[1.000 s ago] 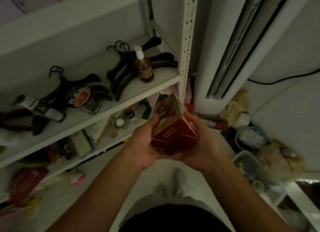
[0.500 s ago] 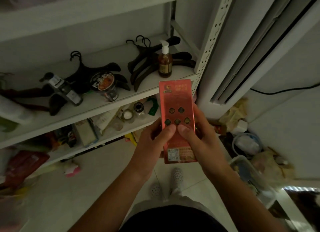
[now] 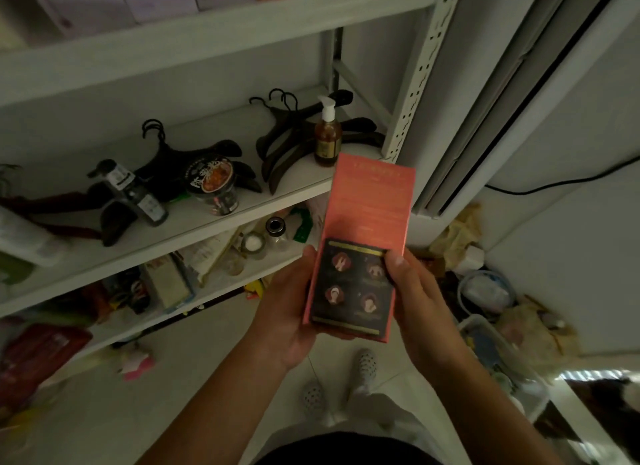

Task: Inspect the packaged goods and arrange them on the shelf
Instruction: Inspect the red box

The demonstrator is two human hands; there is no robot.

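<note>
Pink box [image 3: 367,215] is held mid-air, just below the mid shelf board [image 3: 294,184], which sits ahead-left. Box's long axis is upright, top end toward the board's front right corner, probably the drop spot. Both hands clamp the lower end: left hand [image 3: 287,312] cups the left edge, right hand [image 3: 419,301] pinches the right. Neither is nearer. Pump bottle [image 3: 327,138] stands by that corner.

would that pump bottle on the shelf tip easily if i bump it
Probably: the pump bottle stands upright, tall and narrow, so a nudge near the pump could topple it. If knocked over, its round body might roll along the shelf.
</note>
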